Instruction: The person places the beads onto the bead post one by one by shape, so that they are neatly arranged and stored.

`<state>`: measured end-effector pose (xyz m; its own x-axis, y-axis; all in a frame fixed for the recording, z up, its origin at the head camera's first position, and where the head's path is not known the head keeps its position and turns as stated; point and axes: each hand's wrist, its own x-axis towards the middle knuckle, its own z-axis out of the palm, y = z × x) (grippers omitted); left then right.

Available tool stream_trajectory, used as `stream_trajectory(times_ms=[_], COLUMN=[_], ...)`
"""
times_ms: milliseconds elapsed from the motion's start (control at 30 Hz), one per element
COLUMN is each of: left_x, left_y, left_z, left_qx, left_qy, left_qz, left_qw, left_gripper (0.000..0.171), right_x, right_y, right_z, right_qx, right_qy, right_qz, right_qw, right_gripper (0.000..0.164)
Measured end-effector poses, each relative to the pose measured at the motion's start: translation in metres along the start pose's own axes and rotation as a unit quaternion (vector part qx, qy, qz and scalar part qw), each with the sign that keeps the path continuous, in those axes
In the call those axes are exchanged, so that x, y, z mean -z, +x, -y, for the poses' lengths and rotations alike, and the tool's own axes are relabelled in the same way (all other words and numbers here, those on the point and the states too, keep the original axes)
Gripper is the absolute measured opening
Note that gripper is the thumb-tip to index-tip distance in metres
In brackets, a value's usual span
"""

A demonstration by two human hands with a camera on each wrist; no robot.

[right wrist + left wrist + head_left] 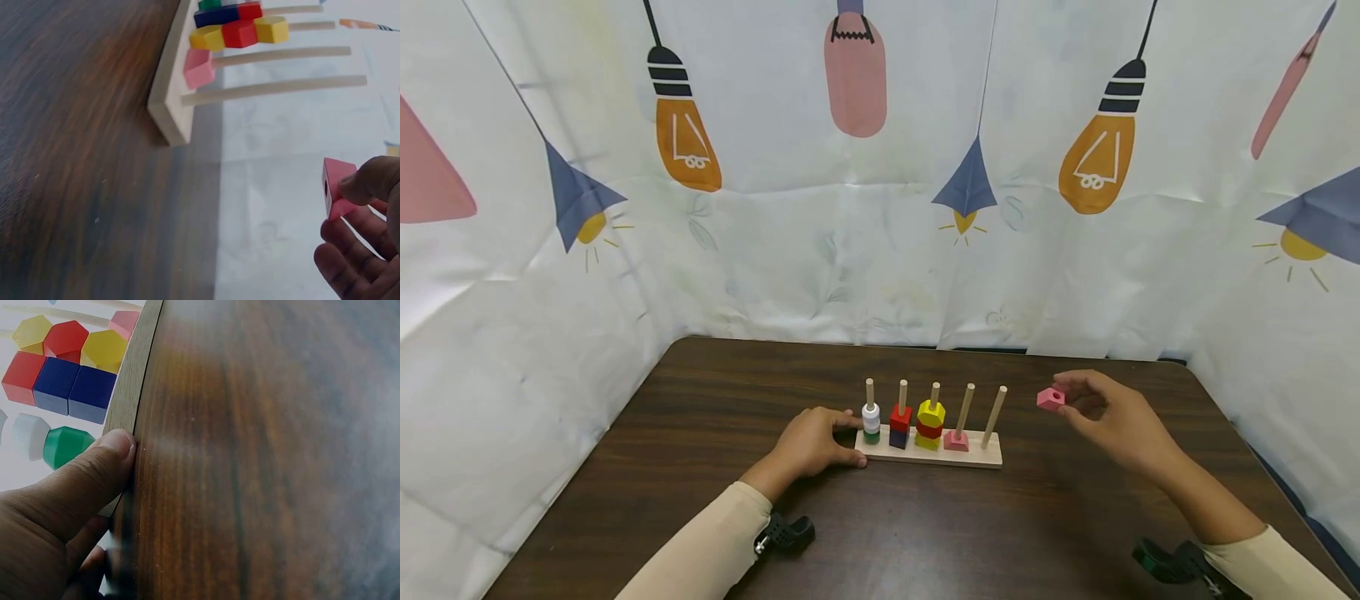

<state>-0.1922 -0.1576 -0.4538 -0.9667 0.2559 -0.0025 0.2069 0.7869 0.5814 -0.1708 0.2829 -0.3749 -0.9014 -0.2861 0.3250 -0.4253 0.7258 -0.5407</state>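
A wooden peg board (928, 454) with several upright pegs stands on the table. My left hand (812, 442) grips its left end, the thumb (115, 447) on the front edge in the left wrist view. White and green beads (871, 421) sit on the leftmost peg, then red and blue blocks (899, 425), then yellow and red blocks (929, 425). One pink block (957, 441) is at the foot of the fourth peg; the rightmost peg (995, 417) is bare. Right of the board, my right hand (1108, 412) pinches a pink block with a hole (340, 181) in the air.
The dark wooden table (925, 533) reaches back to a white printed curtain (865, 267) hanging behind and at both sides. Black straps with devices (786, 533) sit on both wrists.
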Motion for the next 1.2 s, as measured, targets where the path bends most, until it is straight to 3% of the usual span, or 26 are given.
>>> stream_trajectory(times_ms=[367, 800, 1200], left_x=[0.0, -0.002, -0.001], left_y=[0.001, 0.002, 0.002], left_z=[0.001, 0.002, 0.001], left_qx=[0.004, 0.001, 0.003], left_qy=[0.002, 0.001, -0.002], left_qz=[-0.001, -0.002, 0.002], left_qw=[1.0, 1.0, 1.0], left_gripper=[0.054, 0.054, 0.055], right_x=[0.002, -0.003, -0.014], right_y=[0.011, 0.026, 0.037], right_z=[0.021, 0.051, 0.067], right_qx=[0.043, 0.081, 0.08], right_qy=[-0.004, 0.036, 0.067], right_qz=[-0.034, -0.032, -0.013], right_qw=[0.998, 0.996, 0.994], right_gripper=[0.043, 0.042, 0.041])
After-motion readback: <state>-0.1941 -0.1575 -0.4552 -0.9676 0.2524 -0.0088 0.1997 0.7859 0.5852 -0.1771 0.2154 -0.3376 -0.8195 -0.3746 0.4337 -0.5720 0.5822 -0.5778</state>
